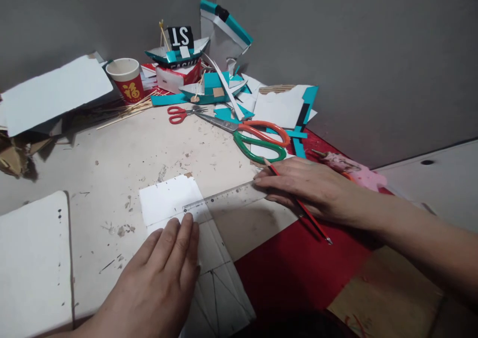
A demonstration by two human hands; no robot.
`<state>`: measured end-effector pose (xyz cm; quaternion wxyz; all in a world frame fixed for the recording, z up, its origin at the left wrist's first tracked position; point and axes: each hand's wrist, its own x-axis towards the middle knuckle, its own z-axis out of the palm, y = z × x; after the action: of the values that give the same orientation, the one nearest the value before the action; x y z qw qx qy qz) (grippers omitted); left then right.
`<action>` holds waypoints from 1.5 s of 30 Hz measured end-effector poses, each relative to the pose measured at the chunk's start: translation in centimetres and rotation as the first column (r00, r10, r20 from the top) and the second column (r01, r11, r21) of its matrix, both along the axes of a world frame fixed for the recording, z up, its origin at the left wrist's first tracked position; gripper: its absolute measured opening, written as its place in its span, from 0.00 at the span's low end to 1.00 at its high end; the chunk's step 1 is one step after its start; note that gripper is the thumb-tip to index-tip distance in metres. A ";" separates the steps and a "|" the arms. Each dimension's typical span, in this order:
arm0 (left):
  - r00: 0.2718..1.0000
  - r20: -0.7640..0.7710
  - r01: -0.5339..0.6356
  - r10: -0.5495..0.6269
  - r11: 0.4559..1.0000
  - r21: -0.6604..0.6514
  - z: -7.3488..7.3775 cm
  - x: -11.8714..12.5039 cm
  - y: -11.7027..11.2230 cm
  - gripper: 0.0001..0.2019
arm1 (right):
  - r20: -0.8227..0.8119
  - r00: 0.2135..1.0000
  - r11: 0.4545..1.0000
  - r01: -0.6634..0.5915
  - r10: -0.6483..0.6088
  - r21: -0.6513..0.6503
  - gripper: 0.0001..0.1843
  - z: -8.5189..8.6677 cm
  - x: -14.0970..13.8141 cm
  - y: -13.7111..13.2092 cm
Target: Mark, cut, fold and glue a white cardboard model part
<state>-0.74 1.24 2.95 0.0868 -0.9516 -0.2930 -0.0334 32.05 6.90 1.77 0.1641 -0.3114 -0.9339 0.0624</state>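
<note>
My left hand (160, 263) lies flat, fingers stretched out, on a white card piece (168, 193) marked with pencil lines. Its fingertips rest just below the tip of a clear ruler (231, 196), which crosses the card and reaches to the right. At the ruler's far end, my right hand (302, 186) grips it, and a red pencil (308, 213) is tucked between the fingers. The pencil's sharpened tip points away, up and left. Just beyond my right hand lie large scissors (261, 139) with orange and green handles.
Small red-handled scissors (177, 115), thin wooden sticks (127, 111) and a red paper cup (129, 81) stand at the back. Two model boats (179, 54) sit among card scraps (280, 106). A pink glue gun (358, 171) lies right; white board (33, 263) lies left.
</note>
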 end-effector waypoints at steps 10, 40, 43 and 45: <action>0.999 0.017 0.038 -0.039 0.999 0.023 -0.1 0.1 0.4 0.26 | 0.003 1.000 0.997 0.018 -0.018 0.071 0.16 -0.1 0.6 -0.2; 0.999 -0.009 0.034 -0.034 0.999 0.005 0.0 0.2 0.3 0.24 | -0.114 0.990 0.996 0.083 -0.087 -0.036 0.18 1.3 -0.5 -0.4; 1.000 -0.007 0.029 -0.029 1.000 -0.009 0.2 0.2 0.3 0.24 | -0.299 0.946 0.980 0.070 -0.124 -0.187 0.18 2.6 -2.5 0.1; 0.999 -0.006 0.031 -0.031 0.999 -0.016 0.2 0.2 0.3 0.24 | -0.364 0.925 0.944 -0.019 -0.109 -0.331 0.17 3.5 -4.6 0.9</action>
<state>-0.50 1.57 3.10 0.0795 -0.9568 -0.2780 -0.0293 27.44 7.77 5.22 0.2880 -0.3381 -0.8537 0.2718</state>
